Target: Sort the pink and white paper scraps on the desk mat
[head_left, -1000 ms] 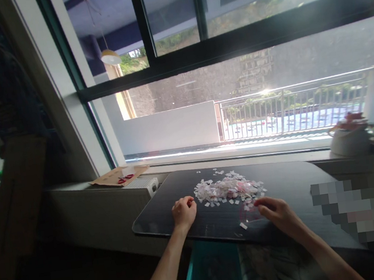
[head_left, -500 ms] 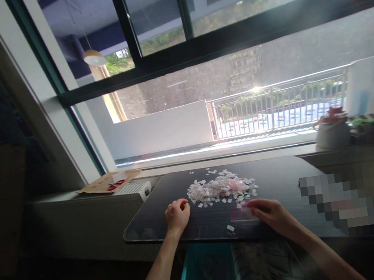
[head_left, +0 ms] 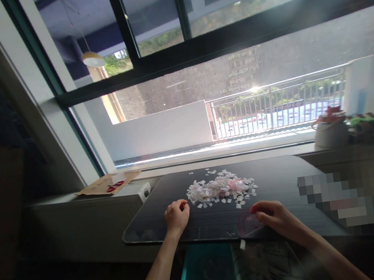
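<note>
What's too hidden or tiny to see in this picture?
All in the head view:
Inside the left hand: hidden by its curl.
Part of the clear pinkish piece: behind the right hand.
Marks, if any, on the paper scraps: too small.
Teal bin: contents in shadow, near end cut by the bottom edge.
Behind the blocky blur: pixelated.

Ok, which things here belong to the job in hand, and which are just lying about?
In the job:
clear pinkish plastic piece, in the right hand
pile of paper scraps, near the left hand
probably the teal bin below the black table

Lying about, it seems:
red-handled scissors on brown sheet
white pot
</note>
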Available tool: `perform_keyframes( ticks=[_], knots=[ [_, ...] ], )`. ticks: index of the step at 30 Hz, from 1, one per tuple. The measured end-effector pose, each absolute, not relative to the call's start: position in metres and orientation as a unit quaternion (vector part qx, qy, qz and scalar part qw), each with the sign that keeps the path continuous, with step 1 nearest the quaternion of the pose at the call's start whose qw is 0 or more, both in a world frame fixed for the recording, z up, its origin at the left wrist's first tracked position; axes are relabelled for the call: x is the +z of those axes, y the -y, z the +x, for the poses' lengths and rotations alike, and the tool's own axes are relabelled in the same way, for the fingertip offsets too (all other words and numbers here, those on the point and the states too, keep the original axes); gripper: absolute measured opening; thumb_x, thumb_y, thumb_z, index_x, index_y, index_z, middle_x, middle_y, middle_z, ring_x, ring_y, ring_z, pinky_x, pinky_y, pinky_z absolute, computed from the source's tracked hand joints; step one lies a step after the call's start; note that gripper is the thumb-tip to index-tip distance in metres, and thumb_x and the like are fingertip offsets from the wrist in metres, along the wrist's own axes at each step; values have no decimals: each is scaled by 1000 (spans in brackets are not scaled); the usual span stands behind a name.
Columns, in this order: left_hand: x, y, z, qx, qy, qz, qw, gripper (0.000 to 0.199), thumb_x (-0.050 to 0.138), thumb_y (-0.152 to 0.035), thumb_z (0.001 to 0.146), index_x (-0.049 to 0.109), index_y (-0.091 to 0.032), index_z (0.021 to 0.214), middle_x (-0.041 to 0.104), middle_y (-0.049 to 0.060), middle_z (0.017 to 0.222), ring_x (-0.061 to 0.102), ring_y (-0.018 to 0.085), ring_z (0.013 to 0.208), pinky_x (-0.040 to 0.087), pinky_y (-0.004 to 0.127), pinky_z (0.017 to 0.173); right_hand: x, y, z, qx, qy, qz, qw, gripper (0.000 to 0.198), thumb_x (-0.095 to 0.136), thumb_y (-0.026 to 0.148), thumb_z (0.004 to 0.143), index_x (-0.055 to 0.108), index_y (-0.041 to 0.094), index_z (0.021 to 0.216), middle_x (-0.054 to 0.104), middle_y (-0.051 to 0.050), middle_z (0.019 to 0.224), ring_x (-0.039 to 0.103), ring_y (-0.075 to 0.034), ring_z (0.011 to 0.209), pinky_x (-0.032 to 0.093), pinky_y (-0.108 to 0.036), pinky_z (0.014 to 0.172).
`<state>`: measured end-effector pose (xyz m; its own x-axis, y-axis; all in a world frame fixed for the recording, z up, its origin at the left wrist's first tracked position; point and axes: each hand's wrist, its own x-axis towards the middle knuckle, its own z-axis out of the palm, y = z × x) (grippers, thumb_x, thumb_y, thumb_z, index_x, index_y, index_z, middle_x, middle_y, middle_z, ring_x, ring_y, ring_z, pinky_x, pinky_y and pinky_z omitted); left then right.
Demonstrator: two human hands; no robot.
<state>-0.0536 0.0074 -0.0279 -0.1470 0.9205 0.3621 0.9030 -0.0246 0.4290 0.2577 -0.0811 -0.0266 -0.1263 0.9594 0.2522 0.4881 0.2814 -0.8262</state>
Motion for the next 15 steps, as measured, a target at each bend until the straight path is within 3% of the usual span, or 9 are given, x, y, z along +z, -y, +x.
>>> perform_keyframes(
  ticks=[5, 9, 15],
  knots=[
    [-23, -5, -46, 307, -682, 662, 38, 19, 50, -23, 81, 66, -21, 90, 67, 4, 94, 57, 22, 95, 42, 34, 86, -24, 91, 265, 314, 686, -518, 403, 25, 49, 26, 73, 69, 14, 81, 69, -3, 74, 58, -16, 65, 43, -24, 59],
    [-23, -8, -14, 327, -580, 746, 25, 18, 52, -19, 79, 66, -19, 89, 65, 4, 97, 56, 19, 98, 41, 29, 91, -26, 89, 273, 305, 676, -526, 416, 25, 50, 29, 73, 69, 15, 80, 69, -3, 73, 58, -17, 66, 44, -24, 59],
    [-13, -24, 37, 214, -591, 776, 43, 45, 55, -31, 78, 54, -20, 121, 58, 11, 113, 58, 23, 100, 45, 33, 86, -32, 82, 276, 282, 642, -553, 450, 29, 50, 34, 73, 70, 15, 81, 66, -1, 65, 58, -16, 61, 43, -24, 56]
  ],
)
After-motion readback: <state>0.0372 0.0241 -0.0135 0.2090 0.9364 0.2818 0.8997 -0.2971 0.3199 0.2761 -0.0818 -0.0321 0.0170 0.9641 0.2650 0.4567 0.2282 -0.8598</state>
